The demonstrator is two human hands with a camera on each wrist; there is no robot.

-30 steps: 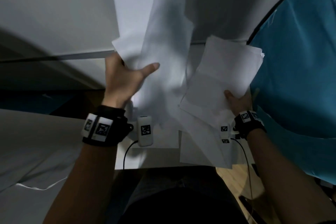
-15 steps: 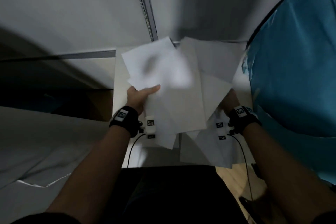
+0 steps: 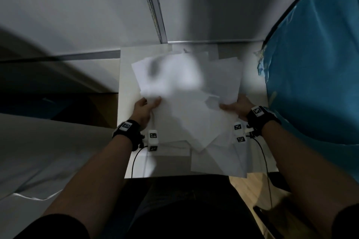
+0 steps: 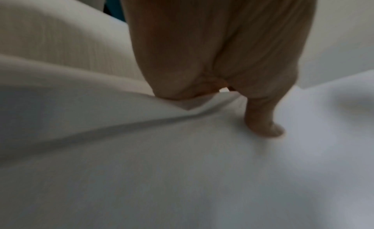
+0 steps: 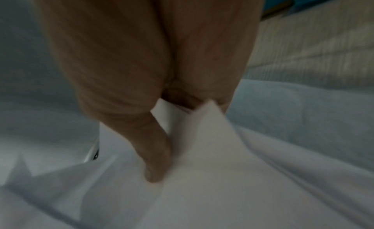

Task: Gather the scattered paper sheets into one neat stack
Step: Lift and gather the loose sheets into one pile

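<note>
Several white paper sheets (image 3: 186,99) lie fanned and overlapping in a loose bundle over a small white table (image 3: 128,75). My left hand (image 3: 145,107) pinches the bundle's left edge, thumb on top. My right hand (image 3: 236,108) pinches its right edge, thumb on top. In the left wrist view the left hand (image 4: 218,91) has its thumb pressed on the paper sheets (image 4: 182,168), which bend under it. The right wrist view has the right hand (image 5: 168,128) with its thumb on top of the paper sheets (image 5: 212,176) and fingers underneath. More sheets (image 3: 219,159) lie flat near the table's front right.
A blue plastic sheet (image 3: 314,75) hangs close on the right. Grey walls (image 3: 77,11) with a metal corner strip (image 3: 153,6) stand behind the table. A pale bed surface (image 3: 48,151) lies to the left. My dark trousers (image 3: 184,207) sit below the table's front edge.
Both hands have come down and together with the sheets. The two separate handfuls, held high a second ago, now overlap as one loose bundle low over the table.
</note>
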